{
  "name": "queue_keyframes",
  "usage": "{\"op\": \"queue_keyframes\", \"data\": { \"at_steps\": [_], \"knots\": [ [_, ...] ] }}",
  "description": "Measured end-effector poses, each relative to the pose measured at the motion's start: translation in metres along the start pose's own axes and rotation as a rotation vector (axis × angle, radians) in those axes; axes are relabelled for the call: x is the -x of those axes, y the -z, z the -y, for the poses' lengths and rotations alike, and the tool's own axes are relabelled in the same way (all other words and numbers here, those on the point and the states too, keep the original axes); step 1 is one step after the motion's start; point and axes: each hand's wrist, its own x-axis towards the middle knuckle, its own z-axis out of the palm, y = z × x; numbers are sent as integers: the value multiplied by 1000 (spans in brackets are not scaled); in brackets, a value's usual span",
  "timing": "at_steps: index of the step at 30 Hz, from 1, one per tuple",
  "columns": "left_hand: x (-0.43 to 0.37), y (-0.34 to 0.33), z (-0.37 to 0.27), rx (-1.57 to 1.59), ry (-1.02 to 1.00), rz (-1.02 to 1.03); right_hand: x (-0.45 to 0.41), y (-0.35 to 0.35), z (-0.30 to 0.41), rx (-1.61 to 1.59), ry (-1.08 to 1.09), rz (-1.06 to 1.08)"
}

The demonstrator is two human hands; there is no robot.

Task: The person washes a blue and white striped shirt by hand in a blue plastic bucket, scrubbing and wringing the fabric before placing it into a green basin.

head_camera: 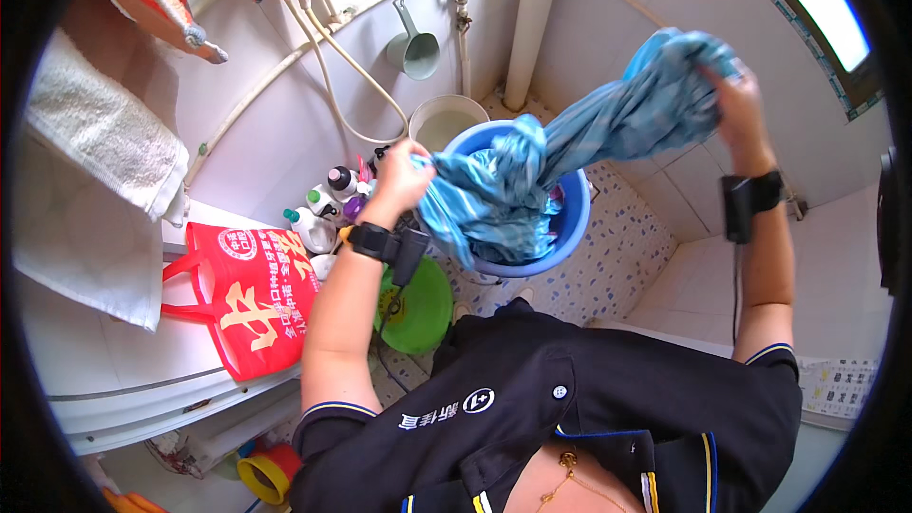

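A blue plaid cloth [613, 125] with a satiny lighter side is stretched between my two hands. My right hand [741, 110] grips its bunched end, raised high at the right. On the left, my left hand [405, 174] pinches another edge of it. The middle of the cloth hangs twisted over a round blue plastic basin [573, 235], and its lower folds lie inside. A bit of pink and purple shows among the folds in the basin; what it is I cannot tell. The cloth hides much of the basin's inside.
A pale bucket [447, 121] of water stands behind the basin. A green plastic basin [420, 306] sits on the speckled floor at the left. Several bottles [313, 228] stand near a red bag [249, 299]. A dipper [415, 50] and hose [324, 64] hang on the wall.
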Motion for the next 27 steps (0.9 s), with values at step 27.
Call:
{"op": "queue_keyframes", "data": {
  "at_steps": [27],
  "knots": [
    [-40, -54, -138, 476, -396, 452, 32, -80, -86, 335, 24, 694]
  ]
}}
